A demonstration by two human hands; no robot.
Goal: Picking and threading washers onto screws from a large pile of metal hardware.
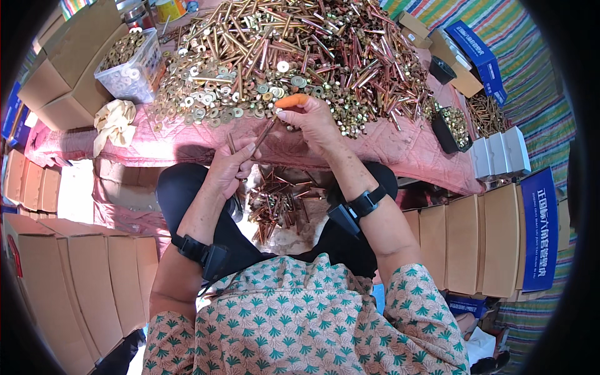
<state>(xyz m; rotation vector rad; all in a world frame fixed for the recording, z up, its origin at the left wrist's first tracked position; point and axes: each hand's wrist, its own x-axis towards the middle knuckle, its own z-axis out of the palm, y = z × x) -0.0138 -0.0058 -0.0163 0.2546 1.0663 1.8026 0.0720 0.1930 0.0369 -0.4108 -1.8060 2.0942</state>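
My left hand (230, 167) is closed round a reddish-brass sleeve anchor bolt (265, 134), which slants up to the right. A second thin metal rod (230, 144) sticks up from the same fingers. With an orange finger cot (294, 100) on its index finger, my right hand (317, 127) pinches at the bolt's upper end. Whether a nut or washer sits between those fingertips is too small to tell. Just beyond my hands lie loose flat washers (212, 100) and small brass-coloured nuts (351, 120). Behind them rises a big heap of anchor bolts (275, 37).
A pink cloth (400, 150) covers the table. At left stand a clear tub of washers (144, 81), open cartons (75, 69) and a crumpled cream cloth (114, 125). At right is a black tray of nuts (451, 134). More bolts (278, 206) lie between my knees; boxes (462, 244) flank me.
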